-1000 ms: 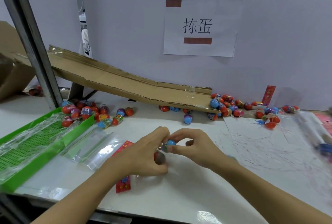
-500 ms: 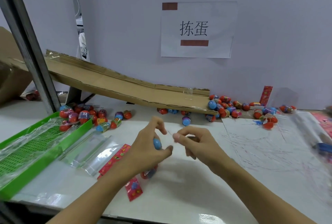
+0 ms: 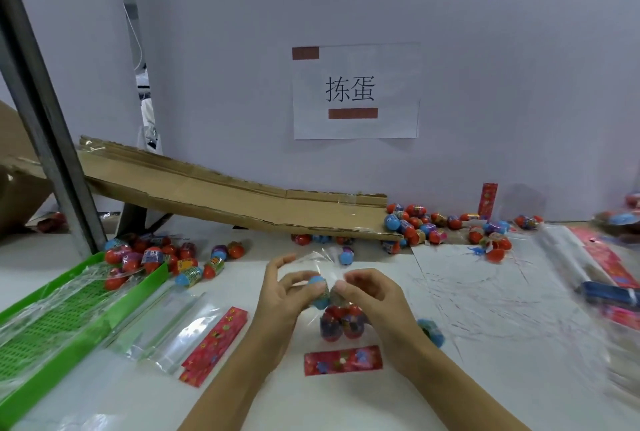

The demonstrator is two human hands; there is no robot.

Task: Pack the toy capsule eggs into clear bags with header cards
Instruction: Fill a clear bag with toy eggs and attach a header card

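Now, left hand [image 3: 280,295]: pinches blue egg [image 3: 319,287] at bag [image 3: 337,313] mouth, to feed it in.
Right hand [image 3: 372,295]: pinches bag edge, holding it open.

We saw a cardboard ramp [image 3: 221,195] sloping down to the right along the pale wall [image 3: 485,50]. A paper sign [image 3: 356,91] with two brown tape strips hung above it. A dark metal post [image 3: 38,112] leaned at far left beside a green slotted tray [image 3: 83,337].
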